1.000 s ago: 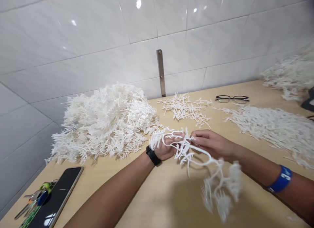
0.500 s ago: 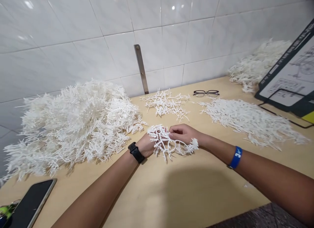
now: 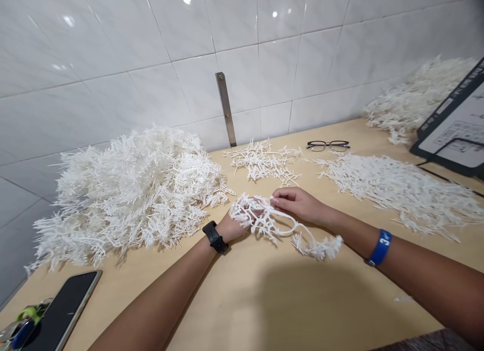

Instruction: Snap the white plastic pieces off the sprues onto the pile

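Head view: at the far left, keys (image 3: 23, 328) are seen beside a phone (image 3: 62, 308) on the table (image 3: 227, 310). Behind them, 1 tall pile of white pieces (image 3: 139, 184) is heaped. Near the middle, a white branching sprig (image 3: 279, 226) is gripped by the left hand (image 3: 234, 227), in front of 1 small heap (image 3: 264, 162). At its upper edge, the thumb and forefinger of the right hand (image 3: 302, 205) are placed; whether it is pinched there cannot be told. Farther right, glasses (image 3: 328, 142) are laid just beyond 1 flat spread of white pieces (image 3: 397, 189).
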Motion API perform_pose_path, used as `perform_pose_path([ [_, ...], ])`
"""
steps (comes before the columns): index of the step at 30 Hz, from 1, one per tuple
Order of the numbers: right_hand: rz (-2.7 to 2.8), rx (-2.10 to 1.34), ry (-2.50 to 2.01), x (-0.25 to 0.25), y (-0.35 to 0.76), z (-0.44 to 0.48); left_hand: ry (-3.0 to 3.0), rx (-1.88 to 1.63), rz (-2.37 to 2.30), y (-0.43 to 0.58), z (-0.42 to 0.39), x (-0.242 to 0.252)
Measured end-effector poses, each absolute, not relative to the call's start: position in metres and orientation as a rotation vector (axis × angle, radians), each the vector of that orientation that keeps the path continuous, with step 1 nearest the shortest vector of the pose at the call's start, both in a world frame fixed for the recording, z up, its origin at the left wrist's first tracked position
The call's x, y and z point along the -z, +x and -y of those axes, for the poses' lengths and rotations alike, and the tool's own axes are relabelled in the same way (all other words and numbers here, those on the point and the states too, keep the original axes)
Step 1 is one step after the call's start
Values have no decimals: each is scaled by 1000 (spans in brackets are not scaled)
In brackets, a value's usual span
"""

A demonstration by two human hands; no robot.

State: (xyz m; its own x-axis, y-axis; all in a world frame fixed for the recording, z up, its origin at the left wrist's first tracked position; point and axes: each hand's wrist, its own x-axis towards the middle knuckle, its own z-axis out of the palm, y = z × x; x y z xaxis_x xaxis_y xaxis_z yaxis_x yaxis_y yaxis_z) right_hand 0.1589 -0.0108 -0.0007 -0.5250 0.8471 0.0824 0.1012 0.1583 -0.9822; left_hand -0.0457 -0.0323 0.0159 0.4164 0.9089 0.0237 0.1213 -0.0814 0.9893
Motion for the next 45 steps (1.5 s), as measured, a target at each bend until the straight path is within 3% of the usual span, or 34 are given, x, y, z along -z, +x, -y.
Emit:
perform_pose_path([
  [14, 1440, -1275, -1021, 4, 158, 5, 1525, -1137, -1199, -48, 21, -5],
  [32, 779, -918, -1010, -1, 188, -17, 1020, -1088, -1038, -54, 13, -2],
  [39, 834, -865, -1034, -1, 198, -22, 942, -1103, -933, -56, 11, -2],
  [45, 1037, -1020, -1050, -1, 187, -13, 945, -1143, -873, -60, 13, -6],
])
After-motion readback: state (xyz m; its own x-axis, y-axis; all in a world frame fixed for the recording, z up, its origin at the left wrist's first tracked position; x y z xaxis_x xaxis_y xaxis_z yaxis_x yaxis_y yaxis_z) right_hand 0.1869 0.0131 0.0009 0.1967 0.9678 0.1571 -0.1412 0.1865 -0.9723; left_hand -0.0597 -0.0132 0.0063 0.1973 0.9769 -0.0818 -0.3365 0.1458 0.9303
